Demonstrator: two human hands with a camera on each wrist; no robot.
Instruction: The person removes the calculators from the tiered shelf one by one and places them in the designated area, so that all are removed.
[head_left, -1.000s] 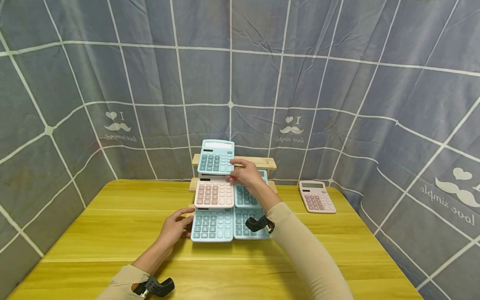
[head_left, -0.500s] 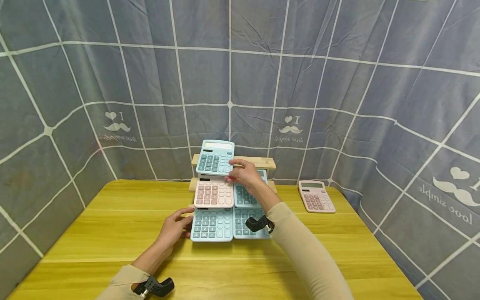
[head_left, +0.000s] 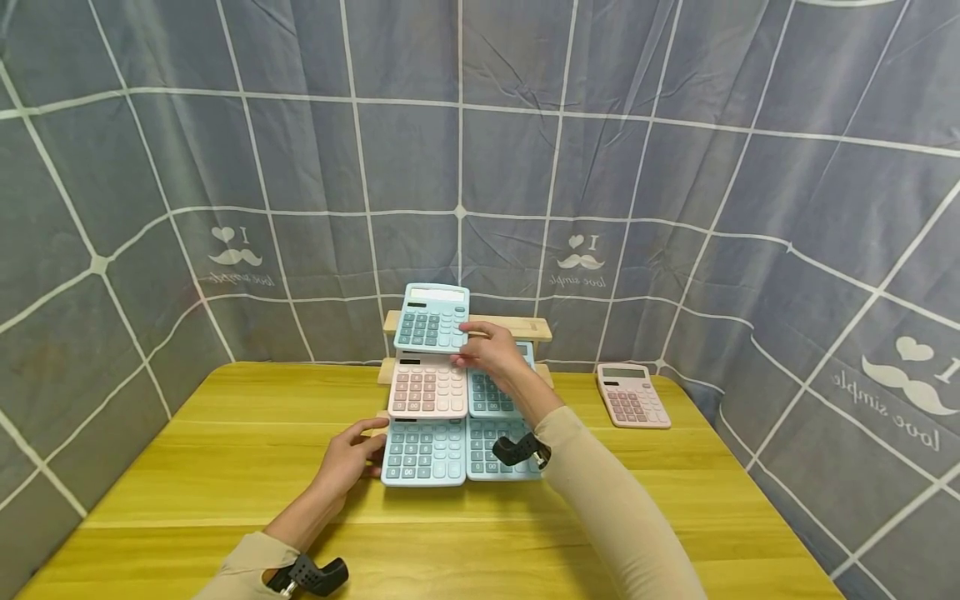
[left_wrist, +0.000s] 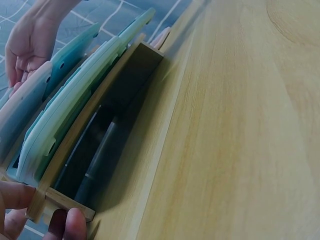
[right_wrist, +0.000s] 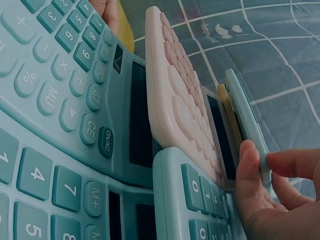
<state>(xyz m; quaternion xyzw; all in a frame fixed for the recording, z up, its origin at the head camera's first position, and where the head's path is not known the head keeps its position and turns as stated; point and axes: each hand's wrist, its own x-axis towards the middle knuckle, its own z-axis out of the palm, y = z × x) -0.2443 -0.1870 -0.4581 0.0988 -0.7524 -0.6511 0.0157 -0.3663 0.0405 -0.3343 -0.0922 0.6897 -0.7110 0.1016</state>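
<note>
Head: hands [head_left: 348,458] hold rack [head_left: 517,327]; blue calculator [head_left: 431,317] pinched.

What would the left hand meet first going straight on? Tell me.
The left hand would first meet the wooden stand it grips, then probably the lower-left blue calculator, though depth is unclear.

In the right wrist view, the front-left blue calculator [right_wrist: 61,65] has keys [right_wrist: 89,129] marked with the digits 3 to 9, the signs +, −, ×, ÷ and %, an arrow, and the labels MU, GT, CE and ON/AC. The front-right blue calculator [right_wrist: 40,197] reads 1, 4, 5, 7, 8 and M+, the blue calculator behind it [right_wrist: 192,186] 0, 1 and 4, while the head view gives 0 and 00 on the pink calculator in the stack [head_left: 427,387]. White print on the curtain [head_left: 412,158] repeats "I", a heart, a moustache and "love simple", the words mirror-reversed.
</note>
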